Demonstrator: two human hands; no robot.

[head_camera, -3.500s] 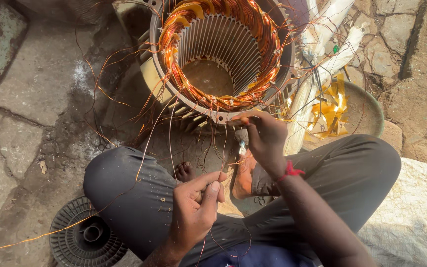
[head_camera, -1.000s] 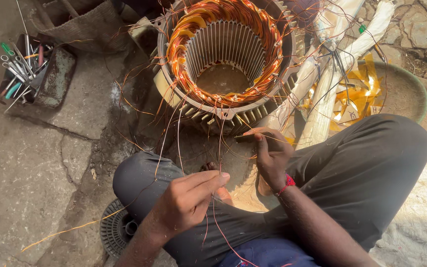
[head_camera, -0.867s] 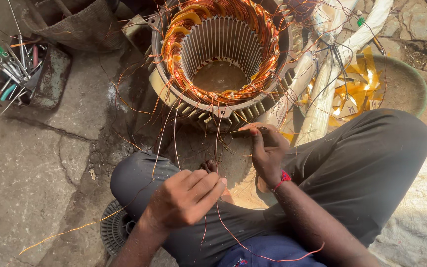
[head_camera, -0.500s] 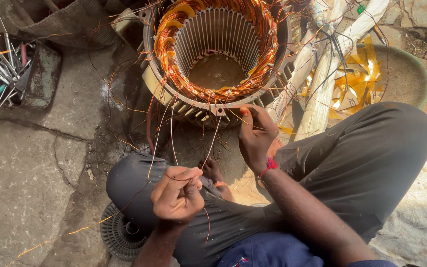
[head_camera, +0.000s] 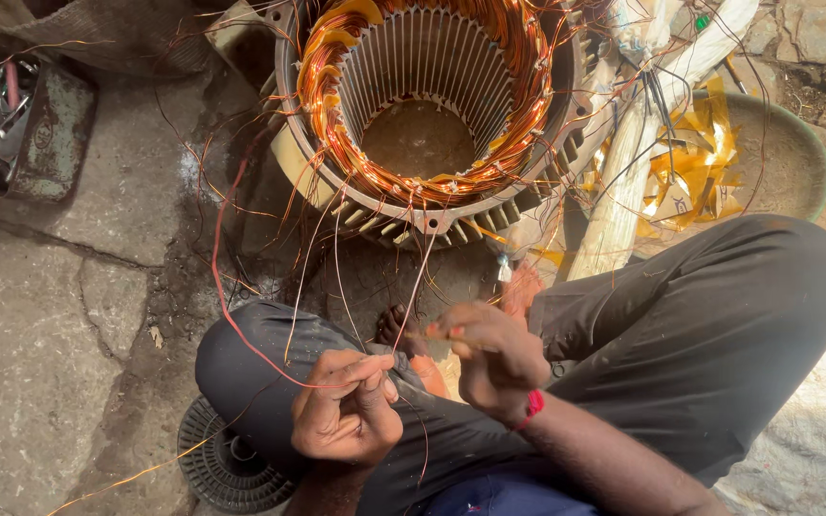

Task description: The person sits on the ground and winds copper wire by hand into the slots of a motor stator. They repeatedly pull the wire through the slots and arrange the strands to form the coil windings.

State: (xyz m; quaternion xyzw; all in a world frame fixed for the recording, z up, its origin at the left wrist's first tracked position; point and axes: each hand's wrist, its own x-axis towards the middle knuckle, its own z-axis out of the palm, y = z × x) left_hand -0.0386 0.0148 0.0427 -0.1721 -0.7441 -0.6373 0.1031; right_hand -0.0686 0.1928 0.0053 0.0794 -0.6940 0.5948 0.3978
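Below the round grey motor stator with copper-orange windings on the stone floor, over crossed dark-trousered legs: left hand fingers pinched shut on thin copper wire strands, right hand fingers pinching the same strands.

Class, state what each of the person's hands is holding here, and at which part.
Both the left hand and right hand pinch thin copper wires at their loose lower ends, leading from the motor stator.
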